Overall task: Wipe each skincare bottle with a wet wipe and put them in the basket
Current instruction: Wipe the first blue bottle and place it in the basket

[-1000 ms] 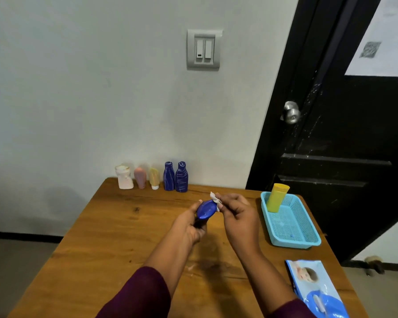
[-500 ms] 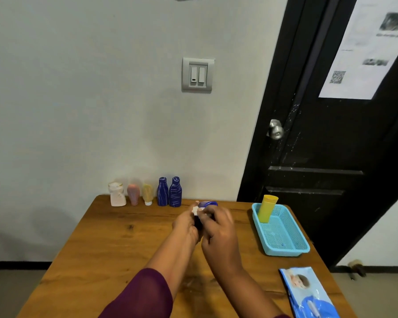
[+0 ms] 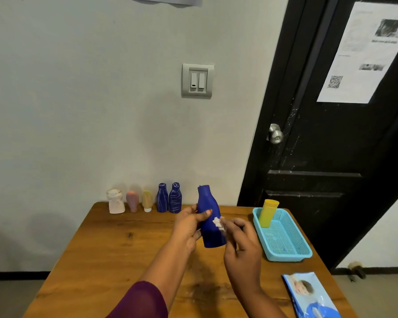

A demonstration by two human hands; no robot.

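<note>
Wiping is under way on one dark blue bottle [image 3: 210, 222], held upright above the table [image 3: 101, 249] at frame centre. The left hand [image 3: 186, 230] grips its middle, thumb across the front and fingers wrapped behind. The right hand [image 3: 241, 246] pinches a small crumpled wet wipe [image 3: 218, 223] between thumb and fingertips and presses it against the bottle's right flank, just below the left thumb.

Completed: one yellow bottle [image 3: 268, 213] stands in the far corner of the turquoise basket [image 3: 287, 257], centre right. It is presumably wiped, though this cannot be confirmed.

Outstanding: five items line the table's back edge, left of centre. They are a white bottle [image 3: 115, 201], a pink tube [image 3: 132, 201], a pale yellow tube [image 3: 147, 200] and two striped blue bottles [image 3: 162, 198]. No hand is on any of them.

Assessment: of seven items, one is placed and the second is in hand, so the task is at an early stage. A wipes pack [image 3: 313, 297] lies at lower right, available for fresh wipes.
</note>
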